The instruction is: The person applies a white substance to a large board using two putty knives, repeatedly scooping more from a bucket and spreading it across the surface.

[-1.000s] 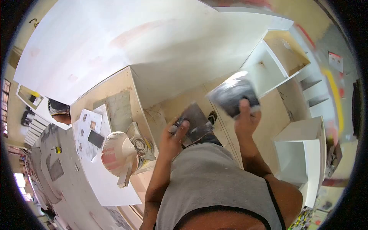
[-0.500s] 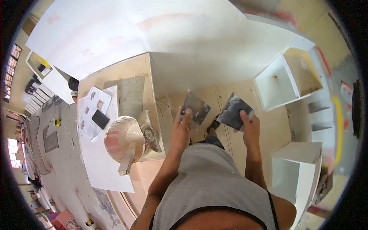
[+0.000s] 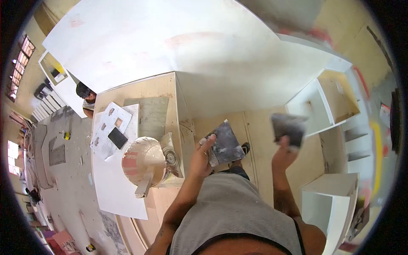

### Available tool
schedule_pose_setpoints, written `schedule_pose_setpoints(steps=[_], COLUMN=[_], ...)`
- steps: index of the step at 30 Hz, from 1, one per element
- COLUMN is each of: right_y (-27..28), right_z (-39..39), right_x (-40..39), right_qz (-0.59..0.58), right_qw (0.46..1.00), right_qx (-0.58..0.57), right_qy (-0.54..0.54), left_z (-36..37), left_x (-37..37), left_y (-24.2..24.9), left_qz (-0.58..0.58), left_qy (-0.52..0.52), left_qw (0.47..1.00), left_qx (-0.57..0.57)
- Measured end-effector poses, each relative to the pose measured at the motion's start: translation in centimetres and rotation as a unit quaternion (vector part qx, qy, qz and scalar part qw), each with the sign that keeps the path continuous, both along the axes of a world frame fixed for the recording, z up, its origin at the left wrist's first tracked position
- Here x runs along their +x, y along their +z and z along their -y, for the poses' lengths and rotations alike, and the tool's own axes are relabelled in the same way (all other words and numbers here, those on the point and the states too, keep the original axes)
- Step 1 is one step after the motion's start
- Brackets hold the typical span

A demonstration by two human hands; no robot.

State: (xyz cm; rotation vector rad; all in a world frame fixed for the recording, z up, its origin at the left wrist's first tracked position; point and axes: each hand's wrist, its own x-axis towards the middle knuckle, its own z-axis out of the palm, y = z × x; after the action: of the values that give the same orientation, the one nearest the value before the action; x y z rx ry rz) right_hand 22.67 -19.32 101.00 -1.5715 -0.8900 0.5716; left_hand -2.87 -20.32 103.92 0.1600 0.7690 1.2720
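Printed sheet (image 3: 106,134) is lying on the bench (image 3: 159,85), showing small pictures; lettering too small to make out. Left hand (image 3: 200,156) is gripping left plate (image 3: 228,144) by its near side edge, fingers bending over that edge; plate, dark and smeared pale, is lying just to the right of the hand. Right hand (image 3: 284,158) is pinching right plate (image 3: 290,128) near its lower edge, thumb pressing against it; this plate is jutting beyond the hand, blurring. Bucket (image 3: 136,159) is standing left of left hand, wooden stick (image 3: 145,182) leaning out over its rim. Compared with 0.5 s ago, the 2 plates are standing farther apart, left plate is showing a broader face, and co-worker's head (image 3: 86,91) is showing more at far left
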Motion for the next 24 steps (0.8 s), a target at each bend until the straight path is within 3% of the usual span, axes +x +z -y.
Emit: schedule_pose_setpoints(steps=[1, 2, 3, 4, 5, 7, 8, 9, 10, 11, 12, 13, 14, 15, 16, 17, 18, 20, 22, 23, 24], right_y=[0.8, 4.5, 4.6, 3.0, 0.5, -2.0, -2.2, -2.6, -2.6, -2.3, -1.7, -0.9, 1.1, -1.2, 0.0, 2.2, 4.0, 6.5, 4.0, 2.7, 4.8], right_z=[0.0, -1.0, -0.8, -0.2, 0.8, 0.5, 0.1, 0.2, -0.4, -1.3, -1.8, -2.3, -2.4, -2.4, -1.3, -0.4, 0.1, 0.6, -0.3, -1.8, -2.4], right_x=[-1.0, -2.2, -3.0, -2.6, -1.7, 0.3, 0.9, 1.0, 0.3, -0.4, -1.1, -2.0, -5.4, -5.2, -4.5, -4.0, -3.9, -3.8, -1.8, -1.0, -1.7], right_qz=[0.203, 0.411, 0.488, 0.471, 0.475, 0.339, 0.346, 0.058, -0.236, -0.234, -0.429, -0.604, -0.527, -0.372, -0.137, 0.112, 0.113, 0.187, -0.051, -0.265, -0.348], right_qw=[0.945, 0.791, 0.681, 0.675, 0.677, 0.816, 0.806, 0.897, 0.904, 0.901, 0.828, 0.716, 0.805, 0.880, 0.869, 0.780, 0.779, 0.744, 0.908, 0.893, 0.876], right_qx=[0.155, 0.095, -0.172, -0.164, -0.154, -0.106, -0.106, -0.133, -0.145, -0.141, -0.083, -0.025, 0.015, -0.031, -0.125, -0.205, -0.201, -0.126, -0.119, -0.038, -0.001], right_qy=[0.204, 0.443, 0.519, 0.543, 0.541, 0.457, 0.468, 0.418, 0.327, 0.338, 0.352, 0.348, 0.273, 0.295, 0.459, 0.580, 0.583, 0.629, 0.399, 0.361, 0.335], left_z=[-0.2, -0.3, -0.3, -0.1, 0.6, 0.8, 1.0, 1.7, 1.6, 1.0, 0.3, 0.0, 0.1, 0.2, 0.3, -0.6, -1.8, -2.1, -0.4, -0.1, 0.2], left_x=[0.6, 1.2, 1.5, 1.4, 1.0, 0.5, 0.7, 0.4, -0.4, -1.0, 0.2, 0.8, 1.3, 2.0, 2.9, 2.6, 2.1, 1.2, 0.3, 0.4, 0.8], left_y=[0.1, 0.1, -0.1, -1.2, -1.4, -1.6, -1.7, -2.3, -3.4, -4.9, -8.3, -7.9, -6.7, -5.4, -2.0, -4.7, -9.7, -8.6, -6.6, -7.1, -7.9], left_qz=[0.001, 0.025, 0.050, -0.007, -0.011, -0.117, -0.084, -0.082, 0.047, 0.174, 0.366, 0.364, 0.238, 0.108, -0.203, -0.205, -0.163, -0.118, 0.011, 0.017, 0.014], left_qy=[0.006, 0.005, 0.005, 0.007, 0.011, -0.005, 0.010, 0.021, -0.058, -0.138, -0.177, -0.172, -0.163, -0.150, -0.028, -0.024, 0.000, 0.030, -0.028, -0.024, -0.021], left_qw=[1.000, 0.999, 0.998, 0.999, 0.999, 0.990, 0.993, 0.994, 0.994, 0.971, 0.907, 0.908, 0.955, 0.983, 0.973, 0.972, 0.984, 0.992, 0.998, 0.998, 1.000], left_qx=[0.005, 0.021, 0.038, 0.032, 0.042, 0.081, 0.081, 0.074, 0.079, 0.089, 0.107, 0.113, 0.067, 0.017, 0.104, 0.108, 0.067, 0.028, -0.046, -0.048, -0.011])
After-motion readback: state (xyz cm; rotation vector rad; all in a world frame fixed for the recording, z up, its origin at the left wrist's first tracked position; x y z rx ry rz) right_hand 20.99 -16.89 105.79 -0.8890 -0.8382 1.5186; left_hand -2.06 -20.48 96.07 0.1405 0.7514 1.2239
